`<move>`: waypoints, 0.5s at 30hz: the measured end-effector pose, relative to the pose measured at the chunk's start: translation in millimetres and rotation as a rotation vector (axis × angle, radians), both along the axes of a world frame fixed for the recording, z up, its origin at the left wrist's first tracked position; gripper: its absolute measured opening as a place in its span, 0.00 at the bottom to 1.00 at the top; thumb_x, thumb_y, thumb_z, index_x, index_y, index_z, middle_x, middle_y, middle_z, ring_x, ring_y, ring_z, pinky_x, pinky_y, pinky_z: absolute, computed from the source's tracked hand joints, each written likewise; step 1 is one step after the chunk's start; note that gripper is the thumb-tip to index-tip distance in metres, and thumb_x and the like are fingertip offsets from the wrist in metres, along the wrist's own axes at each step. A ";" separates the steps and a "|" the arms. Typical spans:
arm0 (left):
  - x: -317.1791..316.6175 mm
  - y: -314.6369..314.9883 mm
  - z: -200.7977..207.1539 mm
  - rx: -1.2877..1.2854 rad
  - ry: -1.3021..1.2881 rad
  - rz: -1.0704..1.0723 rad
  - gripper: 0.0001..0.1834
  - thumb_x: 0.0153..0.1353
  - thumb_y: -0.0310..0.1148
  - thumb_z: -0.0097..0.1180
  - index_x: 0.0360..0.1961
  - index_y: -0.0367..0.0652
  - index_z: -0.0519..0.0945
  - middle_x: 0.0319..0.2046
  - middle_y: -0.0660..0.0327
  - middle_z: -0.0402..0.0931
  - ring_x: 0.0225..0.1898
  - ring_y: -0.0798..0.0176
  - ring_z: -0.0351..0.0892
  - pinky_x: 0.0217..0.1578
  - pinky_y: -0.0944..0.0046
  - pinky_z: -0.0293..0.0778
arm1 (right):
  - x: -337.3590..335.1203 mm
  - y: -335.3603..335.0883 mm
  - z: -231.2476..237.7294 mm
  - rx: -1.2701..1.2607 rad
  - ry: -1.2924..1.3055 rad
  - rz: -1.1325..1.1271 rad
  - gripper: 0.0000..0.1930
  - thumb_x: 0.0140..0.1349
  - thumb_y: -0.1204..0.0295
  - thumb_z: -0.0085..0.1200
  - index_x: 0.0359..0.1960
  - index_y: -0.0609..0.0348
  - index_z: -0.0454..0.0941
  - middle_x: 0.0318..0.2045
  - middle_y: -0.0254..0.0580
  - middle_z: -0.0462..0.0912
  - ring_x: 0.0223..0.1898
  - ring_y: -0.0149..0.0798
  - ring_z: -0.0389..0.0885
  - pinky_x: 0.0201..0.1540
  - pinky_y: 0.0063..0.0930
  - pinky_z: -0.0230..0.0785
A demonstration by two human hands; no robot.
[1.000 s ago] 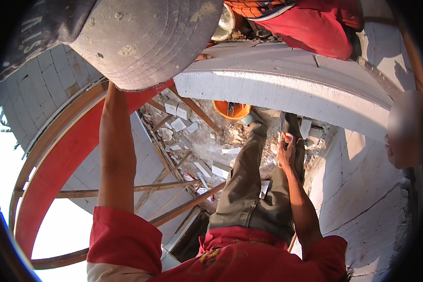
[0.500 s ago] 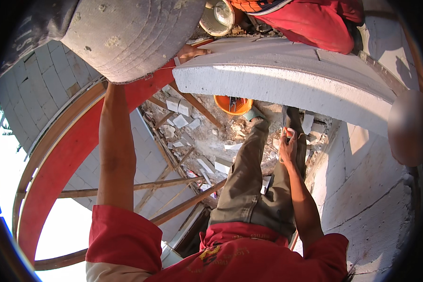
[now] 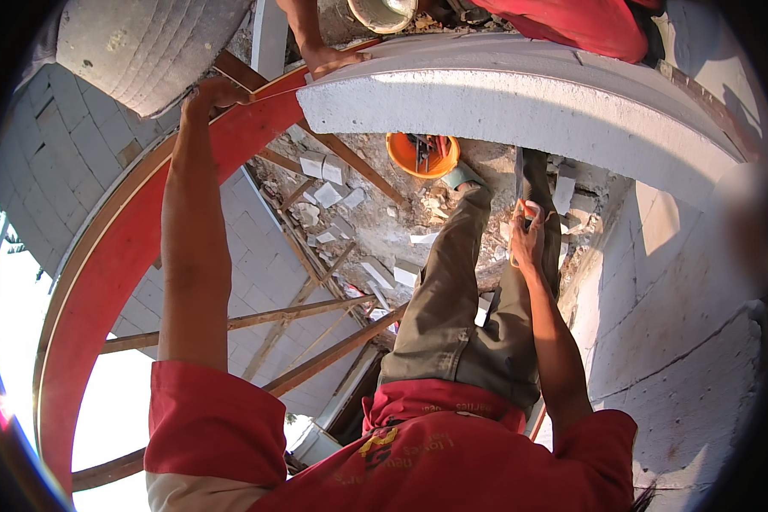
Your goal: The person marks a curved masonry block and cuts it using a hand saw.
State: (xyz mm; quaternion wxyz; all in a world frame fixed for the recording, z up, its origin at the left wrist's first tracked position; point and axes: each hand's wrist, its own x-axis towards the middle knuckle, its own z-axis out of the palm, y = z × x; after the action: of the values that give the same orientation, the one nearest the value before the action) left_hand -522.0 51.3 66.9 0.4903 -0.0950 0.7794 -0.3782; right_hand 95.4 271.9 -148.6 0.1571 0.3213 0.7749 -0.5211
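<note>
1. Nearest to me, my right hand (image 3: 527, 235) hangs by my thigh, well below the white arch (image 3: 520, 98), fingers wrapped around the handle of a saw (image 3: 518, 183) whose blade points away from me toward the arch.
2. My left arm stretches up to the left end of the arch; my left hand (image 3: 209, 92) presses its fingers under the grey block (image 3: 145, 47), and I cannot tell whether they curl round it.
3. The block sits up-left of the arch, above the red rim (image 3: 102, 273).
4. Under the arch, far down, an orange bucket (image 3: 422, 154) holding tools stands among rubble.
5. Beyond the arch, another person's hand (image 3: 333, 60) rests flat on its top-left end, with a pale pail (image 3: 382, 13) just behind it.
</note>
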 end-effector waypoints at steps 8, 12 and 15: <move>4.8 4.1 -9.1 0.035 -0.005 -0.028 0.28 0.52 0.51 0.66 0.41 0.35 0.79 0.27 0.59 0.75 0.27 0.56 0.78 0.28 0.52 0.74 | 0.4 7.1 4.1 -0.159 -0.004 -0.201 0.18 0.58 0.81 0.51 0.50 0.60 0.64 0.43 0.45 0.73 0.44 0.42 0.75 0.47 0.30 0.67; -1.5 -5.4 -11.9 0.043 -0.014 0.016 0.30 0.49 0.54 0.64 0.45 0.40 0.81 0.37 0.51 0.80 0.37 0.54 0.81 0.36 0.52 0.74 | 4.6 3.2 2.5 -0.210 -0.038 -0.253 0.19 0.57 0.81 0.52 0.50 0.60 0.64 0.42 0.43 0.74 0.44 0.40 0.75 0.47 0.29 0.67; 0.4 -2.0 -20.1 0.107 -0.015 0.029 0.28 0.52 0.51 0.65 0.44 0.37 0.79 0.32 0.53 0.80 0.33 0.54 0.81 0.31 0.50 0.76 | 35.9 -3.0 -24.3 -0.356 -0.031 -0.351 0.19 0.58 0.81 0.53 0.50 0.61 0.64 0.42 0.44 0.74 0.44 0.39 0.75 0.47 0.29 0.67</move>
State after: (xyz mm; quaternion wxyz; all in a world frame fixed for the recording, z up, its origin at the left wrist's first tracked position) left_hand -521.6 49.3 46.8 0.5059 -0.0770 0.7934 -0.3294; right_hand 131.3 268.9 -172.9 0.1305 0.4261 0.6007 -0.6637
